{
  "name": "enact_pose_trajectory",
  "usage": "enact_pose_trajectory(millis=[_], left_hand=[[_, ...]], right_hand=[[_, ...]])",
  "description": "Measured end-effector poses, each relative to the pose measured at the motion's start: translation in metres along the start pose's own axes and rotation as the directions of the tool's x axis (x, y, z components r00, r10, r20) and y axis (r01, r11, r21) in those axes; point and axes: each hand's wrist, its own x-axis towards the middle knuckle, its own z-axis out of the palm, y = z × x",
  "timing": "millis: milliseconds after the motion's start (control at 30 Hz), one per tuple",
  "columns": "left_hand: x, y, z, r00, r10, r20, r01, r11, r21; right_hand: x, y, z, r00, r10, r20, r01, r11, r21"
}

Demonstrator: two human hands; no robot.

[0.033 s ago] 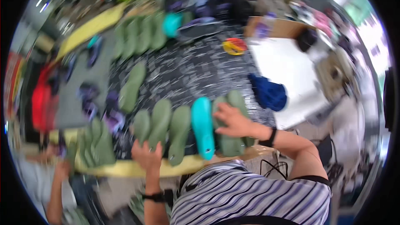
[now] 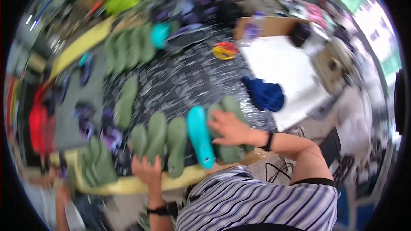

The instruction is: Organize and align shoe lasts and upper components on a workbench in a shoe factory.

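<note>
A row of green flip-flop soles [image 2: 176,143] lies along the near edge of the dark table, with one teal sole [image 2: 199,134] among them. My left hand [image 2: 147,169] is at the lower ends of two green soles [image 2: 156,136], fingers apart, touching or just over them. To the right of the teal sole, my right hand [image 2: 231,130] rests spread and open across overlapping green soles [image 2: 231,106], partly hiding them. A single green sole [image 2: 127,102] lies farther in, left of the row. Motion blurs the picture somewhat.
Green soles [image 2: 135,47] line the far side beside purple sandals [image 2: 188,6]. A tape roll [image 2: 224,50], a dark blue cloth [image 2: 265,96] and a white board [image 2: 284,64] are to the right. At lower left, a co-worker's arm [image 2: 62,203] is near more green soles [image 2: 97,160].
The whole view has shifted, so the table and its things appear slightly farther left, the near ones also lower. Both hands stay at the same soles.
</note>
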Motion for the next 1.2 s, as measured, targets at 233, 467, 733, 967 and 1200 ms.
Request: enact_pose_trajectory(millis=[233, 467, 733, 967, 1200], left_hand=[[0.008, 0.032, -0.025, 0.996, -0.035, 0.080, 0.027, 0.994, 0.104], [0.011, 0.024, -0.014, 0.997, -0.043, 0.063, 0.033, 0.989, 0.145], [0.010, 0.018, -0.021, 0.997, -0.062, 0.051, 0.055, 0.990, 0.128], [0.007, 0.016, -0.017, 0.999, -0.045, 0.014, 0.044, 0.996, 0.078], [0.010, 0.004, -0.011, 0.992, -0.121, -0.017, 0.122, 0.992, 0.034]], right_hand=[[-0.011, 0.007, 0.002, 0.993, -0.035, -0.111, 0.038, 0.999, 0.023], [-0.011, 0.017, 0.010, 0.926, -0.127, -0.355, 0.178, 0.977, 0.114], [-0.072, 0.038, 0.024, 0.853, 0.481, -0.204, -0.330, 0.799, 0.502], [-0.064, 0.024, 0.048, 0.781, 0.572, -0.252, -0.369, 0.747, 0.553], [-0.040, -0.009, 0.060, 0.739, 0.622, -0.261, -0.341, 0.678, 0.651]])
